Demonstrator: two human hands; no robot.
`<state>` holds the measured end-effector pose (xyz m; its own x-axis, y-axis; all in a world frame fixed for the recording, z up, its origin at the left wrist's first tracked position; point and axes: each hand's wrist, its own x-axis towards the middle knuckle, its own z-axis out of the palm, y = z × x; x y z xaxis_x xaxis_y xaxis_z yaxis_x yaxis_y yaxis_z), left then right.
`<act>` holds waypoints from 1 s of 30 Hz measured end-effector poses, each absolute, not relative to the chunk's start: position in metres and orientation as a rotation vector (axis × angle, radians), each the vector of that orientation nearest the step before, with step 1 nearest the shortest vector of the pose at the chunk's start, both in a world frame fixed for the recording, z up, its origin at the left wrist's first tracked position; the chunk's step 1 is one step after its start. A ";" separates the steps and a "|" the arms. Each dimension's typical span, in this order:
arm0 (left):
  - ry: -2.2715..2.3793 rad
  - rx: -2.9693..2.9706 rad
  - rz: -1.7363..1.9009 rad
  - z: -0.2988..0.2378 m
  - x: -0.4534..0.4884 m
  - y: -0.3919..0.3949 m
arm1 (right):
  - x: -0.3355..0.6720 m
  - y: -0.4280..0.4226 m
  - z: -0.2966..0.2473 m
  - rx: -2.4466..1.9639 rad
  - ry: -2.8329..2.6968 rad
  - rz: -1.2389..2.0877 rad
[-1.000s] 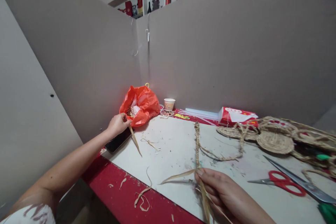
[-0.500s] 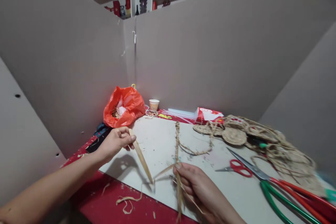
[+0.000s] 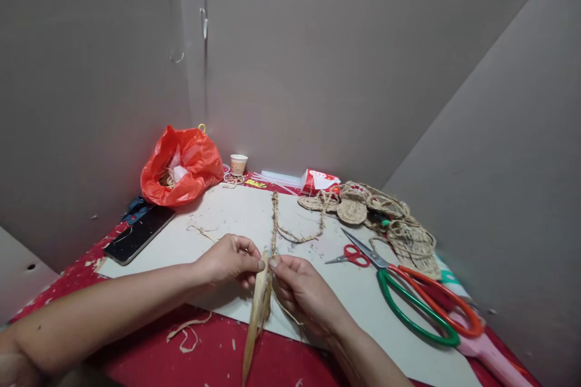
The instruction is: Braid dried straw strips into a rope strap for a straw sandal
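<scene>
Between thumb and fingers, my left hand [image 3: 235,261] pinches the upper end of a flat, pale dried-leaf strip [image 3: 255,320], which hangs down over the board's front edge. Right beside it, my right hand [image 3: 295,287] is closed on the near end of a braided straw cord [image 3: 275,224]. Loose fibre ends hang below that grip. From there the cord runs away over the white board [image 3: 236,208] and loops to the right. The fingertips of both hands nearly meet, partly hiding where strip and cord come together.
Large scissors with green and orange handles [image 3: 417,308] and small red scissors [image 3: 356,256] lie at right. Behind them are coiled straw pieces [image 3: 351,210]. A phone [image 3: 138,234], an orange plastic bag [image 3: 181,163], a paper cup [image 3: 238,164] and a tissue pack [image 3: 320,181] stand or lie around the board.
My left hand has brought the leaf strip rightward to the cord end in my right hand. The view has tilted down and turned right, bringing the whole phone into sight.
</scene>
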<state>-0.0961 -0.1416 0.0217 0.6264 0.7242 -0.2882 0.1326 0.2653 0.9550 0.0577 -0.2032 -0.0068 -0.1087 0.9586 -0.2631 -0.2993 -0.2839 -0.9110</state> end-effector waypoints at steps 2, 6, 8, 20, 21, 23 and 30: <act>0.846 1.291 0.504 0.019 -0.095 -0.140 | 0.058 -0.203 -0.006 -1.149 -0.874 1.563; 0.835 1.283 0.505 0.011 -0.094 -0.138 | 0.057 -0.203 -0.005 -1.185 -0.922 1.499; 0.825 1.265 0.487 0.007 -0.094 -0.138 | 0.057 -0.204 -0.007 -1.176 -0.975 1.473; 0.742 1.314 0.566 0.023 -0.093 -0.144 | 0.062 -0.200 -0.020 -1.427 -1.167 1.226; 0.716 1.308 0.620 0.031 -0.096 -0.143 | 0.062 -0.200 -0.019 -1.441 -1.164 1.212; 0.663 1.275 0.736 0.049 -0.104 -0.139 | 0.061 -0.200 -0.018 -1.458 -1.143 1.211; 0.530 1.193 0.948 0.138 -0.159 -0.129 | 0.056 -0.204 -0.011 -1.521 -1.104 1.223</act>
<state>-0.1592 -0.1290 0.1380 0.5275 0.8404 0.1244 -0.3338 0.0703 0.9400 0.0561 -0.2037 -0.0113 0.1245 0.9687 -0.2148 0.1146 -0.2291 -0.9666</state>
